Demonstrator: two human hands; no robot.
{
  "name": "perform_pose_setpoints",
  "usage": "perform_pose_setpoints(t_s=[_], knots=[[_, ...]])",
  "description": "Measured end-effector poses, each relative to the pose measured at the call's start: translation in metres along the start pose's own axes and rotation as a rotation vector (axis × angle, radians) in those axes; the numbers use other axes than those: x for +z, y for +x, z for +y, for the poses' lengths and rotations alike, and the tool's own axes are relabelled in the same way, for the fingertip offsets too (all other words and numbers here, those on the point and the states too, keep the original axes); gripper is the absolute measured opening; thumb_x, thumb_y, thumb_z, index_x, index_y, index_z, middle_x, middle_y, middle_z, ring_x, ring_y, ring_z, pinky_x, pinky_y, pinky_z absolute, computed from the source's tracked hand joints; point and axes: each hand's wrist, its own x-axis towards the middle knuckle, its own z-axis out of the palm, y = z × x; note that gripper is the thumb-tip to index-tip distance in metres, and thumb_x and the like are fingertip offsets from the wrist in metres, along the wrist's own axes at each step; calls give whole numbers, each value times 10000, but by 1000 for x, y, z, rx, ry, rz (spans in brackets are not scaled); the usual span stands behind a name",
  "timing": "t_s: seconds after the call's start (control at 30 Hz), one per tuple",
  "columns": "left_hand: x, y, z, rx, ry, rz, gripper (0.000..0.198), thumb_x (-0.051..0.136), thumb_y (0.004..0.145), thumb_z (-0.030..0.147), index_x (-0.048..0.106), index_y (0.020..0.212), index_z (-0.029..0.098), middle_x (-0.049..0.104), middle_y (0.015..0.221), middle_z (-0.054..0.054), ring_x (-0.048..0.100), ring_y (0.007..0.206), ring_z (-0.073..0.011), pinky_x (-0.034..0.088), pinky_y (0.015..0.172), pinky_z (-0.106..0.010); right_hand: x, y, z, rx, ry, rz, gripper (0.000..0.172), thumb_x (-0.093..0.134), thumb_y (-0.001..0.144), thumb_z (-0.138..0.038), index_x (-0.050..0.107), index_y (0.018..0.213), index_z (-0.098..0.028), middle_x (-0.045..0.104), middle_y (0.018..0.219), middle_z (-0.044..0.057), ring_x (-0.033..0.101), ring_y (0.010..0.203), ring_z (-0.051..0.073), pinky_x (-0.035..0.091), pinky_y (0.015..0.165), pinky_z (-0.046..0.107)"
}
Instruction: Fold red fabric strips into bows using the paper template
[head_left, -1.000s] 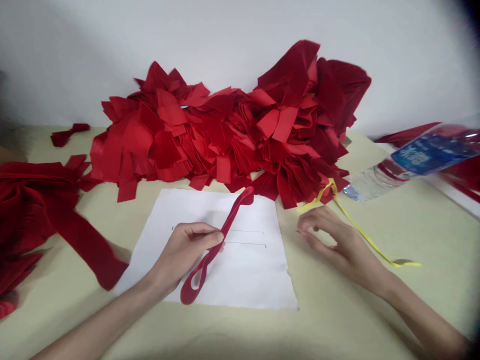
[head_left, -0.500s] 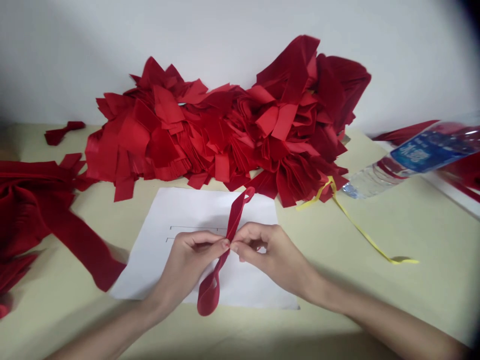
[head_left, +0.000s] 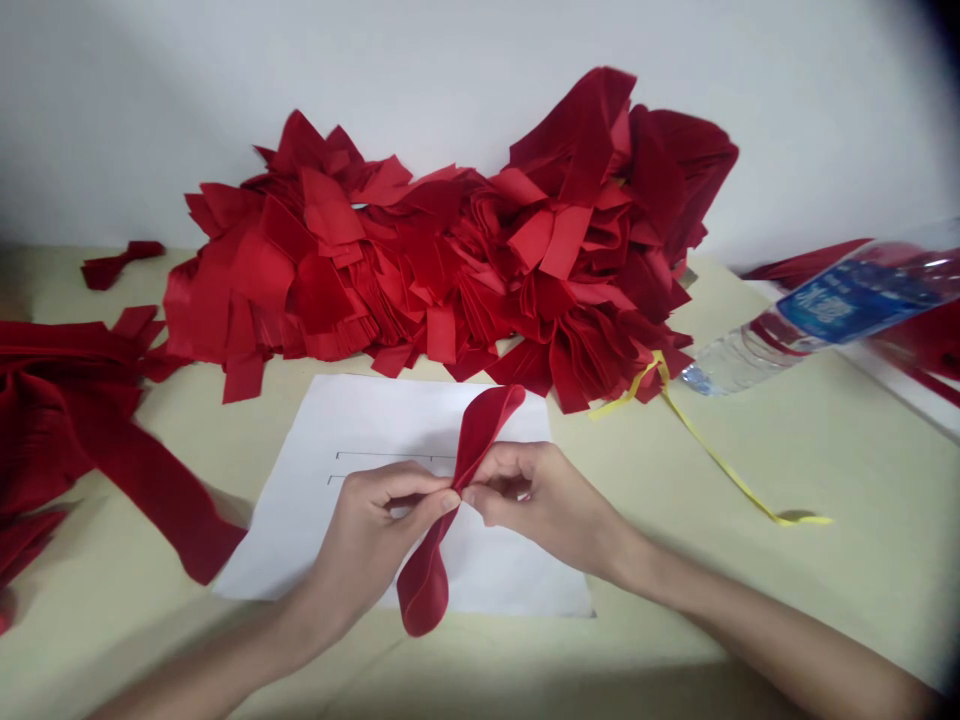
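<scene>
A strip of dark red velvet ribbon (head_left: 459, 490) is folded into a figure of two loops, one rising toward the far side and one hanging toward me. My left hand (head_left: 382, 520) and my right hand (head_left: 536, 510) meet at its middle, and their fingers pinch the crossing from either side. The ribbon's pinched centre is partly hidden by my fingertips. Beneath my hands lies a white paper sheet (head_left: 405, 420) with thin ruled black lines (head_left: 382, 460), partly covered by my left hand.
A large heap of red fabric strips (head_left: 435, 270) lies against the white wall. Loose red velvet (head_left: 60, 420) lies at the left, with a small red bow (head_left: 112, 265) behind it. A thin yellow ribbon (head_left: 712, 455) trails right, near a lying plastic water bottle (head_left: 817, 320).
My right hand has come in from the yellow ribbon to pinch the red ribbon beside my left hand. Both loops have opened wider and the lower one has grown fuller.
</scene>
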Motion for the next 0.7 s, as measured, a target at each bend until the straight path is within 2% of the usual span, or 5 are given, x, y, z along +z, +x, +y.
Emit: perform_pose_setpoints(t_s=[0.2,0.37,0.53,0.7], knots=[[0,-1,-4,59,7,10,86,647,758,210,702,699,181,691,686,-12,602,646,-141,474,602,-230,4,-1,8,-36,-24,34,96,546,739,-168,638,709,-168,607,695,-26,497,629,76,400,582,190],[1,0,-2,8,-64,-15,75,655,740,208,700,689,176,697,695,-8,595,652,-137,476,619,-223,4,-3,10,-43,-77,27,81,545,756,-187,619,734,-165,590,691,-31,475,621,74,390,568,192],[-3,4,6,-194,-156,-31,97,660,721,227,702,663,161,672,622,-6,545,575,-118,426,539,-209,3,-3,2,-70,-42,-29,103,520,809,-194,615,786,-161,590,693,-27,491,628,73,409,599,201],[-13,12,9,-463,-404,-142,201,611,768,287,666,630,151,624,578,-5,505,530,-93,377,504,-185,-6,-3,-10,-86,49,-90,118,537,836,-251,610,819,-160,615,726,-6,527,636,86,439,613,222]])
